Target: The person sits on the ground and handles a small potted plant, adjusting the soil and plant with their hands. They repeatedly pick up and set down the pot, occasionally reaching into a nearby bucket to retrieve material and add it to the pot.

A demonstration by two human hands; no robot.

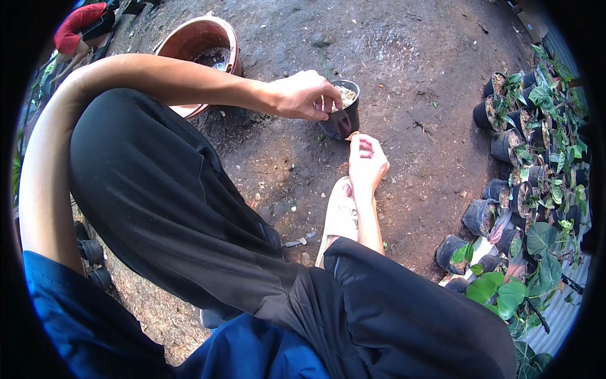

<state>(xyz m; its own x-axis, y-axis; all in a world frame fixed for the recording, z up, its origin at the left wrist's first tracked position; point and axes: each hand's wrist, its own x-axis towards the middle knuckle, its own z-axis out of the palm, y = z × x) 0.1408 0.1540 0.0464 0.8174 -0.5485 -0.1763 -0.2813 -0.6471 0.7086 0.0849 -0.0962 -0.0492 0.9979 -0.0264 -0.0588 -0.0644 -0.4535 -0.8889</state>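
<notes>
A black plastic plant pot (351, 113) filled with a pale, chunky growing mix (344, 96) stands on the bare soil in front of me. My left hand (305, 96) reaches over its near left rim with curled fingers; whether they pinch anything is hidden. Against the pot's near side shows a dark purplish leaf (344, 125). Just below that, my right hand (368, 158) pinches a small yellowish-brown scrap (352, 136), perhaps a bit of dry leaf, between thumb and forefinger. A thin green stem or leaf (324, 62) rises behind my left hand.
A reddish-brown tub (232, 40) with some pale mix inside stands beyond my left forearm. Several black potted plants (506, 144) line the right side. My sandalled foot (342, 208) is beside my right wrist. A person in red (78, 28) bends down at upper left.
</notes>
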